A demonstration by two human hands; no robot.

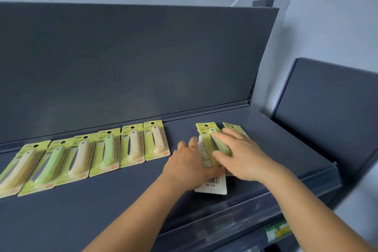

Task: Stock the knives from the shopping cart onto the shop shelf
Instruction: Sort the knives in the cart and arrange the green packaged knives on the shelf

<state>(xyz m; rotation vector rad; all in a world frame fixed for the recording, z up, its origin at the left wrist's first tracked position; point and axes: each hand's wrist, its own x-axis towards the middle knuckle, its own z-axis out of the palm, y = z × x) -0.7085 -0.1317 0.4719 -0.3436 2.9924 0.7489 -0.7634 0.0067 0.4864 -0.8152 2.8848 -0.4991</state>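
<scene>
While both hands were bunched over a little pile of knife packs (206, 145) on the dark shop shelf (122, 200), the top pack in that pile lay flat with its long axis running from the shelf's front edge toward the back panel (133, 57), hang-hole end at the back. It held a green-handled knife, same way round. A second green card (235, 129) poked out just past the right hand's fingertips, tilted a bit to the right. Under the pile, one pack lay face down, its white back with barcode (214, 184) sticking out toward the front, just below both wrists.

The right hand (241, 157) sat on top of the pile with fingers fairly straight and spread, pressing flat on the green knife, thumb lying along the card's near side. Not really a grab, more like a flat palm. The left hand (188, 165) was tucked against the pile's left edge, fingers loosely bent and touching the cards; couldn't tell if the thumb was hooked under them.

Off to the left of the left hand, a row of six packs (81, 157) lay side by side, cream and green handles mixed, all pointing front to back, overlapping a bit at the far left.
</scene>
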